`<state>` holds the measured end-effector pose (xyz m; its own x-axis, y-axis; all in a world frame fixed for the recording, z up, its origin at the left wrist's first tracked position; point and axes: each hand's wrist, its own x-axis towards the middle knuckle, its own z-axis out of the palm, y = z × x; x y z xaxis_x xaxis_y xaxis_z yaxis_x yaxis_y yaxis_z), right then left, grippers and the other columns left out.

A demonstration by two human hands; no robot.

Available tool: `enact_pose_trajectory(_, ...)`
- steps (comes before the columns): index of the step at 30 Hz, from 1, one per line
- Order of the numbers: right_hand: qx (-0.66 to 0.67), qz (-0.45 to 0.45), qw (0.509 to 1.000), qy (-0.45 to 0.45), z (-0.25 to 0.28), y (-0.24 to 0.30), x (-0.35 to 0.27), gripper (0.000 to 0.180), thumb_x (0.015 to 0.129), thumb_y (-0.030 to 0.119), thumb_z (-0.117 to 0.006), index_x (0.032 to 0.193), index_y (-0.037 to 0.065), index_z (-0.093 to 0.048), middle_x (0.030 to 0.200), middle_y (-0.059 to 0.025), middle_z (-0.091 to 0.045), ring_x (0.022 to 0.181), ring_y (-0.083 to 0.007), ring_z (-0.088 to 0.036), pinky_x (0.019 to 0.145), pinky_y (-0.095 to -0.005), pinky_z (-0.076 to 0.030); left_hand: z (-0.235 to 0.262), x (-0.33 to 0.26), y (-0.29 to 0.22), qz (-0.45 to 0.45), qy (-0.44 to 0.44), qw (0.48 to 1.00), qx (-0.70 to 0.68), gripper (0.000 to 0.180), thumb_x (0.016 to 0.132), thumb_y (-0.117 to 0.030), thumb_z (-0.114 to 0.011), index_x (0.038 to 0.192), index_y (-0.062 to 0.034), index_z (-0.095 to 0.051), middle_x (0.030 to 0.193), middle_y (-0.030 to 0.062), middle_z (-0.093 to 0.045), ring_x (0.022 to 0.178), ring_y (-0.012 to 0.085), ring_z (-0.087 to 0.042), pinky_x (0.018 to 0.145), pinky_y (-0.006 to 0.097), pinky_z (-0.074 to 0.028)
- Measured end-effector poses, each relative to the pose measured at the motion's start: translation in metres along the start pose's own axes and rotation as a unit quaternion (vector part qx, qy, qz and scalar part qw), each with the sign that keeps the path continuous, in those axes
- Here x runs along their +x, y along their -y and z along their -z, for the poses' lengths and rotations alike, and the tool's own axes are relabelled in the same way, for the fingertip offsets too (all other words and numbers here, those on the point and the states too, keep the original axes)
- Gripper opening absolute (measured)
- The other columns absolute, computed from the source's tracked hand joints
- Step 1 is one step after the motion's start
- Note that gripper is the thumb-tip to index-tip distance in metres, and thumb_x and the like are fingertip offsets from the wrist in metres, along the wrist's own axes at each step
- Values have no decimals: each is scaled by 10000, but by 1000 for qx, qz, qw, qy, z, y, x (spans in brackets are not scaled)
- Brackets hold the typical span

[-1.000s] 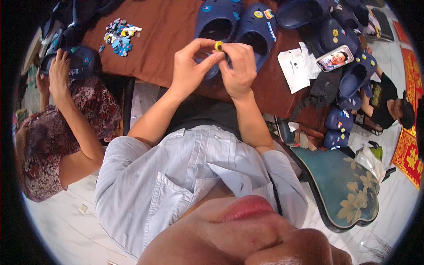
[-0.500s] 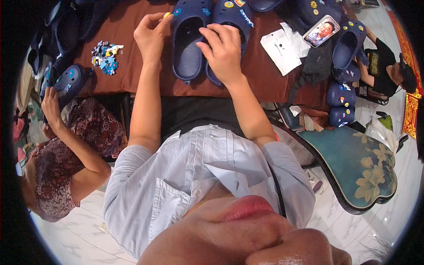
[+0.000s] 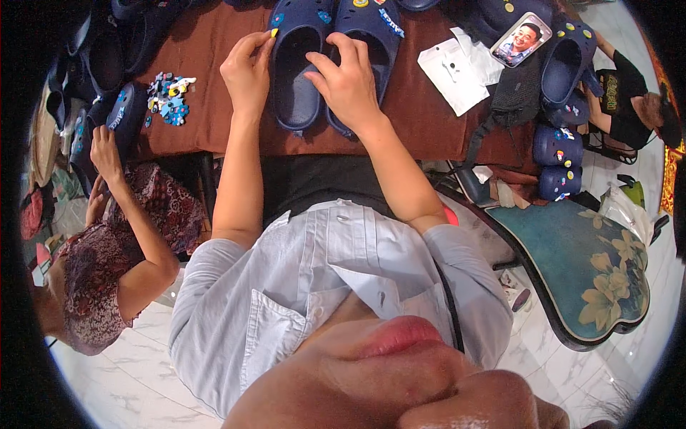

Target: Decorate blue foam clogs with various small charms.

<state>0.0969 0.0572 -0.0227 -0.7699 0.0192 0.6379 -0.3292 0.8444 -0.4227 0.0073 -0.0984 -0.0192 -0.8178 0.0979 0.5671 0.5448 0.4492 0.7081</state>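
A pair of navy foam clogs lies on the brown cloth before me, toes away. My left hand (image 3: pixel 246 75) pinches a small yellow shoe charm (image 3: pixel 274 33) at the left side of the left clog (image 3: pixel 294 107), near its upper. Blue charms sit in that clog's upper. Over the inner edges of the pair hovers my right hand (image 3: pixel 348 86), its fingers apart and bent, holding nothing that I can see. The right clog (image 3: pixel 384 61) carries a round yellow charm and a lettered one, and my right hand partly covers it.
Loose charms (image 3: pixel 170 100) are heaped on the brown cloth (image 3: pixel 204 68) to the left. At right lie a white paper packet (image 3: pixel 454 75), a phone (image 3: pixel 522 39) and a black bag (image 3: pixel 511 107). More clogs (image 3: pixel 568 64) surround them. Co-workers sit left and right; one hand (image 3: pixel 107 154) handles a clog.
My left hand has brought the yellow charm down slightly, against the left clog's side. My right hand has shifted a little left. The left co-worker's hand has moved right.
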Motion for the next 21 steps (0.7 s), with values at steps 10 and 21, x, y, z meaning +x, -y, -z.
enact_pose_trajectory(10,3,2,1000,12,-3,-1,0,314,728,173,-785,1013,72,-699,1200,-142,-514,1013,-334,-508,861,-414,-491,1,11,14,-74,27,996,-28,72,821,19,-694,892,25,-683,970,119,-709,848,226,-698,743,308,-547)
enact_pose_trajectory(21,-10,-4,1000,22,-5,-4,0,279,753,194,-764,1002,83,-705,1202,-135,-517,994,-334,-511,854,-416,-494,3,15,17,-144,52,988,-14,111,809,15,-689,918,1,-697,977,99,-703,872,255,-674,754,322,-535)
